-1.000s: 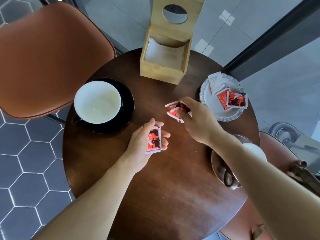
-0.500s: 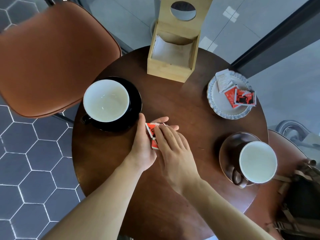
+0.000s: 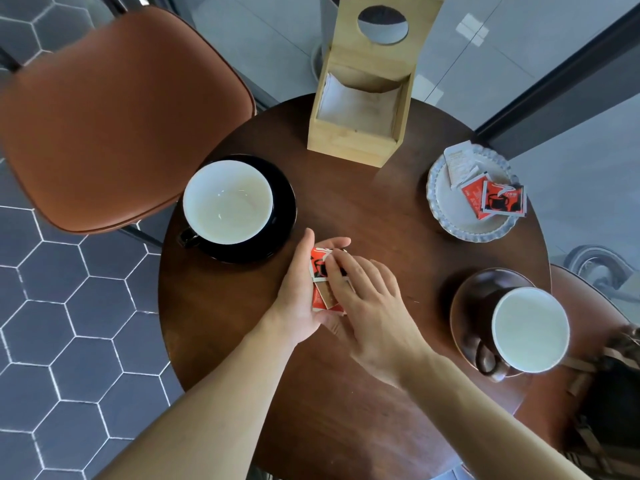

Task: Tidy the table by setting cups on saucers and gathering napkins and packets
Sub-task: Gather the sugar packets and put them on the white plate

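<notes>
Both hands met at the centre of the frame, just above the round dark wooden surface (image 3: 363,393); the left hand (image 3: 301,299) lay palm up with its fingers curled lightly round a small stack of red packets (image 3: 320,289), cradling it; the right hand (image 3: 367,303) lay over the stack from the lower right, its fingers (image 3: 337,271) stretched flat and pressing on the top packet, so the 2 hands were together with the stack sandwiched between them. At the left centre of the frame a white-lined cup (image 3: 227,202) sat on a black saucer (image 3: 282,220), its handle pointing to the lower left; at the lower right a second cup (image 3: 530,329) sat on a brown saucer (image 3: 464,306), its handle toward the bottom of the frame. At the right, above that cup, a scalloped white plate (image 3: 450,216) held 2 red packets (image 3: 502,200) and a pale one (image 3: 459,161), overlapping one another near the plate's upper edge. At the top centre a light wooden napkin holder (image 3: 353,140) stood on the far rim of the surface with paper napkins (image 3: 360,102) inside; its upright back had a round hole. A brown padded chair (image 3: 114,109) filled the upper left, over a floor of grey hexagonal tiles (image 3: 69,341); a dark bag (image 3: 609,403) showed at the lower right edge.
</notes>
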